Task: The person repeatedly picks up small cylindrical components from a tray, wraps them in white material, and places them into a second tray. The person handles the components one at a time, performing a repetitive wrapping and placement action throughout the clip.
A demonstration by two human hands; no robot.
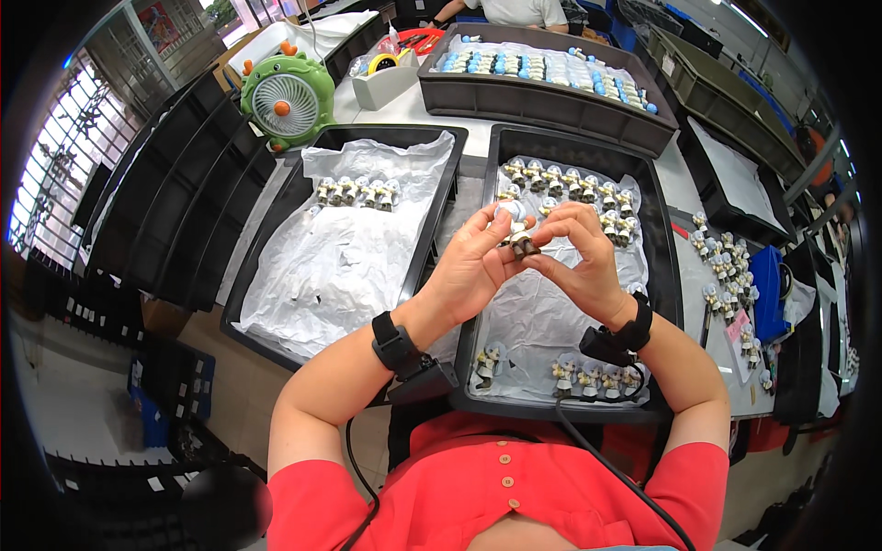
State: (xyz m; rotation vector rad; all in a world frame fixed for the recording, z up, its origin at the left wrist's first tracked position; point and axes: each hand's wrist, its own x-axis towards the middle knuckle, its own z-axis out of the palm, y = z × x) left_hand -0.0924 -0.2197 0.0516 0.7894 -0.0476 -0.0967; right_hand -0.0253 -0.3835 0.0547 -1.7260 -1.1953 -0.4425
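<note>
My left hand [473,262] and my right hand [583,257] meet over the right black tray [663,266], both pinching one small figurine [517,230] with a pale round head and a dark base. Under them the tray is lined with white paper. A row of similar figurines [574,186] stands along its far side and another row [593,376] along its near edge. Both wrists wear black bands with cables.
A left black tray [266,248] lined with crumpled white paper holds a short row of figurines [358,191]. Behind it stands a green toy-shaped fan [288,99]. A far tray [542,101] holds blue-capped pieces. More figurines [730,275] lie at the right. Stacked black trays [175,193] stand at left. Another person sits at the far side.
</note>
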